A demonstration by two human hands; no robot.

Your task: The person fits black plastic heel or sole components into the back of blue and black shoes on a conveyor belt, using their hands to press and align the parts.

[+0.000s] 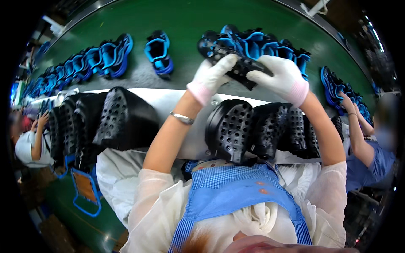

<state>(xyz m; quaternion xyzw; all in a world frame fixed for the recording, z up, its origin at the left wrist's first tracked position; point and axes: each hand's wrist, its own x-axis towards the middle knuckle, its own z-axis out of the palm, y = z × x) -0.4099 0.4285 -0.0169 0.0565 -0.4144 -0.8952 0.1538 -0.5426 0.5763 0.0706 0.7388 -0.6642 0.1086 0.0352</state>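
Head view: one wide look down over both gloved hands at a green conveyor belt (185, 21).
Left hand (213, 76): white glove, fingers curled over the near-left end of a black perforated shoe piece (240, 67), gripping it.
Right hand (280, 78): white glove, clasping the same piece at its right end, thumb pressed on its edge.
Where the piece is: raised above the far edge of the metal surface (168, 101), just in front of a row of blue-and-black sandals (261, 44) on the belt.
Axis: its long axis runs from upper left to lower right, the rounded end towards the upper left, holes facing up.
Done so far, by my reading: many blue-and-black sandals already lie in rows, including a left row (93, 61) and a single one (159, 52).
Left to do, by my reading: two stacks of black perforated pieces wait on the surface, one at left (114, 120), one at centre (253, 126).
Others: a co-worker's hand (348, 101) reaches to the belt at right.
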